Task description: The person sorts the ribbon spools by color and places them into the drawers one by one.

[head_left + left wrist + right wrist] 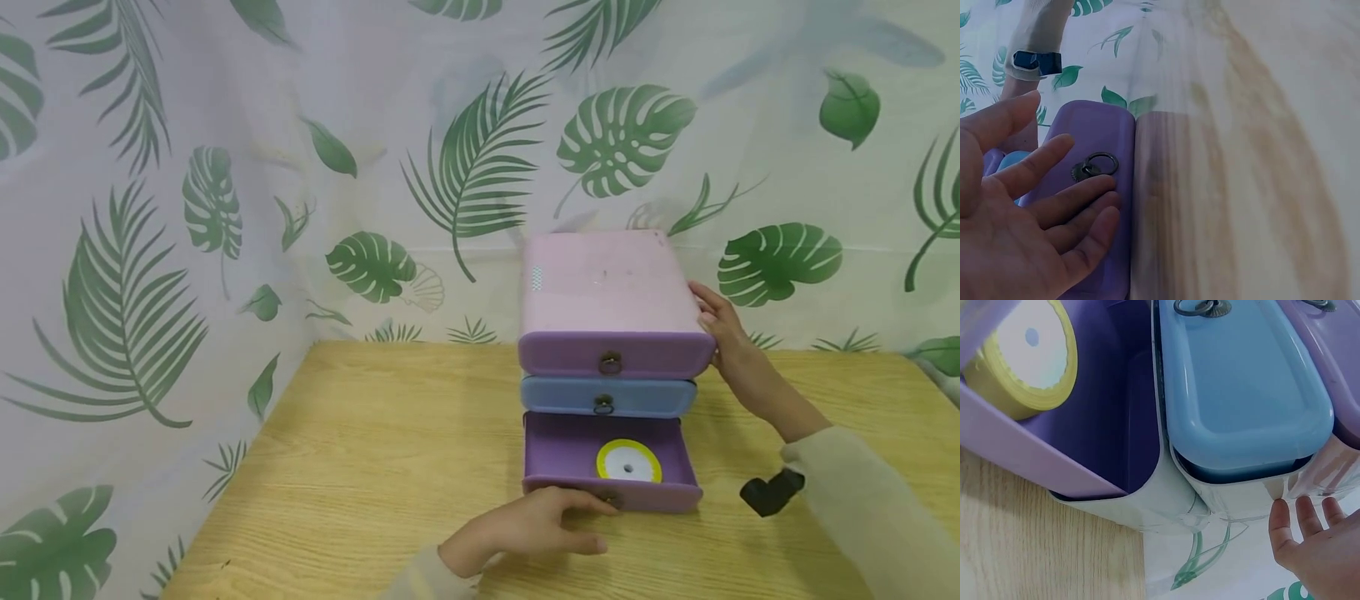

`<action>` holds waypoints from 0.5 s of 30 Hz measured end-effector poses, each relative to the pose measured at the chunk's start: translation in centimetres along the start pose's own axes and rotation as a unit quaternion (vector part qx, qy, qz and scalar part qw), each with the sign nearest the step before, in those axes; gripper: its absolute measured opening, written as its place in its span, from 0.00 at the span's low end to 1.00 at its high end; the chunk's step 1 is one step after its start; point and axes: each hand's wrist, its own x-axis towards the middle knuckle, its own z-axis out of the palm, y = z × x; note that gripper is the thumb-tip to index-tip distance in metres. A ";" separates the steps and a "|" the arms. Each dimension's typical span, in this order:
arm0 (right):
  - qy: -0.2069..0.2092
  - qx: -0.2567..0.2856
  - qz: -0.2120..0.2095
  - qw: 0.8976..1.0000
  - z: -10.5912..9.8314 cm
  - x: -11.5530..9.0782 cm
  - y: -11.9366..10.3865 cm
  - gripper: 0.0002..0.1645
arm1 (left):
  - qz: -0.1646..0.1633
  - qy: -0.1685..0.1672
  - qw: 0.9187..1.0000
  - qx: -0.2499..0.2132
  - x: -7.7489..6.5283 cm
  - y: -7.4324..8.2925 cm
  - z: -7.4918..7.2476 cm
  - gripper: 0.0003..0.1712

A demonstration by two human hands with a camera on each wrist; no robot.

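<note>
A small three-drawer cabinet [603, 279] with a pink top stands on the table. Its bottom purple drawer [551, 450] is pulled out and holds a roll of yellow ribbon [630, 463] with a white face. My left hand [532, 527] is at that drawer's front, fingers loosely extended; in the left wrist view, the fingertips lie just beside the ring pull [1080, 172]. My right hand [738, 358] rests its fingertips against the cabinet's right side, near the top. In the right wrist view, its fingers [1282, 528] touch the side wall by the blue drawer [1247, 387].
The middle blue drawer and the top purple drawer [562, 354] are closed. Behind the wood-grain table [360, 450] hangs a white cloth [360, 75] printed with green leaves. A black band device [772, 493] is on the right sleeve.
</note>
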 end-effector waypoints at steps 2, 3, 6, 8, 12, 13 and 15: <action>0.002 -0.002 0.003 1.000 0.0 0.0 -0.1 0.32 | -0.003 -0.004 1.000 -0.009 0.1 0.0 0.0 0.24; 0.003 -0.004 0.004 1.000 0.0 0.0 -0.1 0.32 | -0.003 -0.005 1.000 -0.009 0.1 0.0 0.1 0.24; 0.006 -0.001 0.005 1.000 -0.1 0.1 -0.2 0.32 | 0.004 -0.001 1.000 0.004 0.3 0.0 0.0 0.24; 0.005 0.007 0.002 1.000 -0.1 0.2 -0.2 0.32 | 0.009 0.005 1.000 0.014 0.3 0.1 0.0 0.23; 0.005 0.023 -0.009 1.000 -0.1 0.2 0.0 0.31 | 0.010 0.012 1.000 0.007 0.4 0.1 0.2 0.23; 0.004 0.027 -0.011 1.000 0.0 0.2 0.0 0.31 | 0.007 0.013 1.000 0.002 0.4 0.1 0.2 0.23; 0.005 0.032 -0.013 0.999 0.0 0.2 0.1 0.31 | -0.001 0.014 1.000 -0.009 0.5 0.1 0.4 0.23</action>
